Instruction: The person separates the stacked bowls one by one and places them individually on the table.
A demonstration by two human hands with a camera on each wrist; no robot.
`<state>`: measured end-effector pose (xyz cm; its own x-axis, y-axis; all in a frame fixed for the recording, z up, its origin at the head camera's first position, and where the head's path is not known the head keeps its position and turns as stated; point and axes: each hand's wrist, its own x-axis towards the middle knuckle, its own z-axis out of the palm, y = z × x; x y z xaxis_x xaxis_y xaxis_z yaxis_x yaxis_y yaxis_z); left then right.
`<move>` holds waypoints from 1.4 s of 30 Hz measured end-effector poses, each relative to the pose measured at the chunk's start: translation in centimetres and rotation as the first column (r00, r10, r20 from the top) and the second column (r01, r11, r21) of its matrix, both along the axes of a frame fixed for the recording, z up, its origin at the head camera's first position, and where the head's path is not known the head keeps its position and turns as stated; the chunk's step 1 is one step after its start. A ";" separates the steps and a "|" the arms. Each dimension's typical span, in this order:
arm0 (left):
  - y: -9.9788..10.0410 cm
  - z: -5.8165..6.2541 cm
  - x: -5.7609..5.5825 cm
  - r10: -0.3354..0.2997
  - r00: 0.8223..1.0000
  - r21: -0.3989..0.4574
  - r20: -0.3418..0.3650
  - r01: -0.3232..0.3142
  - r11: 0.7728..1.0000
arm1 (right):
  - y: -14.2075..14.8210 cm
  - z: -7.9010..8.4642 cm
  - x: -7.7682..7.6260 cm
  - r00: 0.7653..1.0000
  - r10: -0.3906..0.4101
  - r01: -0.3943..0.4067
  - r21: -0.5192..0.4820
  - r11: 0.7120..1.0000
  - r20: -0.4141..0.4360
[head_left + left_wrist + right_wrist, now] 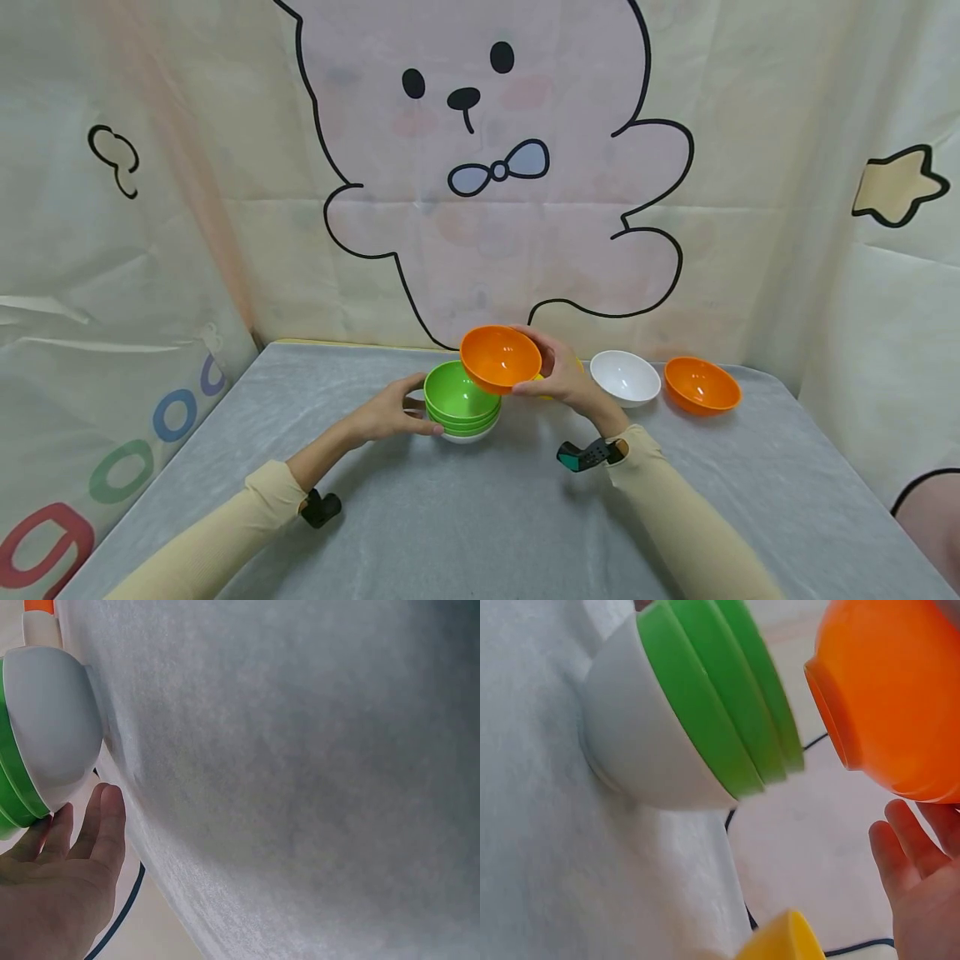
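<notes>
A stack of several green bowls (459, 396) sits in a white bowl (645, 727) on the table. My left hand (390, 412) holds the stack from its left side, thumb at the front and fingers reaching round behind. In the left wrist view those fingers touch the green rims. My right hand (562, 379) grips an orange bowl (501, 358) by its right side, thumb low in front. That bowl is raised and tilted, its left edge overlapping the top green bowl in the head view. The right wrist view shows a gap between its foot and the stack.
Partly hidden behind the right hand is a yellow bowl (787, 941). Farther right stand a white bowl (625, 377) and a second orange bowl (702, 386), near the back edge. A grey cloth (480, 517) covers the table; a printed curtain (750, 275) hangs behind.
</notes>
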<state>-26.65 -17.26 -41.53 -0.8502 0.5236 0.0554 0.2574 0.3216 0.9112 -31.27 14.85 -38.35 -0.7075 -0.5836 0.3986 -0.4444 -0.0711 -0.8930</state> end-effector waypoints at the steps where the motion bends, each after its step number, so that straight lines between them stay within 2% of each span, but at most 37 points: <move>1: 0.0 0.0 0.0 0.001 1.000 -0.001 -0.001 -0.001 1.000 | 0.4 0.1 0.0 1.000 -0.004 0.004 -0.001 1.000 -0.007; 13: 0.0 0.0 -0.2 -0.006 1.000 -0.001 -0.018 0.006 1.000 | 4.0 0.4 0.7 0.995 -0.099 0.098 0.090 0.991 0.001; 23: -0.1 0.0 -0.2 -0.007 1.000 0.005 -0.013 0.007 1.000 | 5.7 0.0 1.1 0.997 -0.081 0.082 0.092 0.992 -0.012; 42: -0.2 -0.1 -0.2 -0.014 1.000 0.007 -0.022 0.014 1.000 | 8.4 -0.5 2.1 0.987 -0.153 0.159 0.183 0.970 -0.049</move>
